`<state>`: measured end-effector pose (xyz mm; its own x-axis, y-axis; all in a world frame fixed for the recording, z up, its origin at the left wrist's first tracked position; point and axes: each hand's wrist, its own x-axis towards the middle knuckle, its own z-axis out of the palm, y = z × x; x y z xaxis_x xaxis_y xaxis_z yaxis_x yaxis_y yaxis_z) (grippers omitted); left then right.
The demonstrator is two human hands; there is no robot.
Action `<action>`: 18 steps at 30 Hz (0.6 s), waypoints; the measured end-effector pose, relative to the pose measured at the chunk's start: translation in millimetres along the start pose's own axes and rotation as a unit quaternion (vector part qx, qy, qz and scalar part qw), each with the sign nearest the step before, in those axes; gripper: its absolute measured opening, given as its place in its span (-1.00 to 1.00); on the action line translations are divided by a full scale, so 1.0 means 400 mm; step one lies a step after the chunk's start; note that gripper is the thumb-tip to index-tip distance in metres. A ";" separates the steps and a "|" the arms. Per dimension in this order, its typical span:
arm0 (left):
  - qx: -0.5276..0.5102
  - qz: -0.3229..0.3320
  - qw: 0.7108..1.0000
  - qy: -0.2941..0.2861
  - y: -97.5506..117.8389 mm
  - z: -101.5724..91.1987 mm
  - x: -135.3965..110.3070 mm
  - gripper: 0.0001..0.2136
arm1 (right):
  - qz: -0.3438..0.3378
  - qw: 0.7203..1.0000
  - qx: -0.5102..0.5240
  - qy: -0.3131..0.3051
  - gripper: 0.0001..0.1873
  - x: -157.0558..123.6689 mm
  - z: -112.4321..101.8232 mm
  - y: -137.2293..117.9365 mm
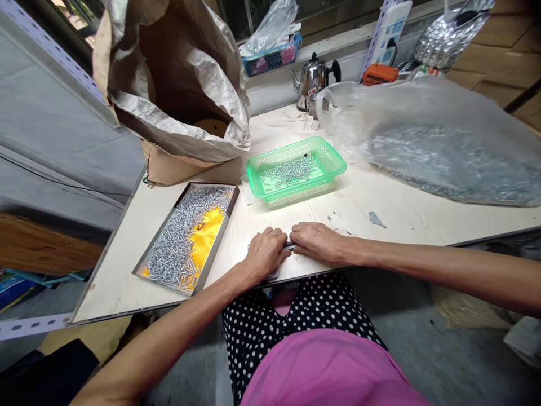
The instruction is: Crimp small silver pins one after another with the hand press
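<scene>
Near the front edge of the table, my left hand (267, 252) is closed, with its fingers curled downward. Just beside it, my right hand (318, 241) is closed too, fingertips pointing at the left hand. A short stretch of a thin, dark grey, rod-like piece (289, 246) shows between them, and both hands grip it. Its ends are hidden under my fingers. To the left lies a shallow tray (211, 255) holding many small silver metal pins (171, 242) over a yellow bottom. Beyond my hands stands a green plastic basket (270, 195) with more such pins inside.
A large open sack (177, 135) stands at the back left. On the right lies a clear plastic bag (448, 152) full of metal pieces. A steel kettle (313, 82) and an orange box-like object (379, 74) are at the back. A grey scrap (376, 219) lies right of my hands.
</scene>
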<state>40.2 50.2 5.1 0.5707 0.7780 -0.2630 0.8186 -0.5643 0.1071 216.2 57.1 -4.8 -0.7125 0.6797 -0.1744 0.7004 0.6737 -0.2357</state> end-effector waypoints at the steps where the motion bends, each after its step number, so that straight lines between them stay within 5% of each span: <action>1: 0.000 -0.004 1.000 0.003 0.001 0.000 -0.003 -0.82 | 0.000 1.000 -0.006 0.002 -0.81 0.002 0.000 0.000; 4: 0.002 -0.032 0.999 0.040 0.010 0.015 -0.023 -0.77 | -0.005 0.999 -0.027 0.019 -0.77 0.005 -0.007 0.014; 9: -0.020 -0.027 0.986 0.165 0.064 0.094 -0.080 -0.66 | -0.021 0.998 -0.059 -0.006 -0.35 0.009 -0.032 0.059; 13: -0.062 0.015 0.976 0.210 0.113 0.155 -0.104 -0.62 | -0.026 0.999 -0.045 -0.015 -0.65 0.028 -0.030 0.081; 18: -0.109 0.037 0.968 0.225 0.128 0.176 -0.110 -0.68 | -0.005 0.997 -0.042 0.070 -0.87 0.081 -0.008 0.103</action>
<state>52.4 -32.2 -45.4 0.5589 0.8067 0.1919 0.7406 -0.5898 0.3221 222.1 108.0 -17.2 -0.7100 0.7033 -0.0358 0.6992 0.6981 -0.1542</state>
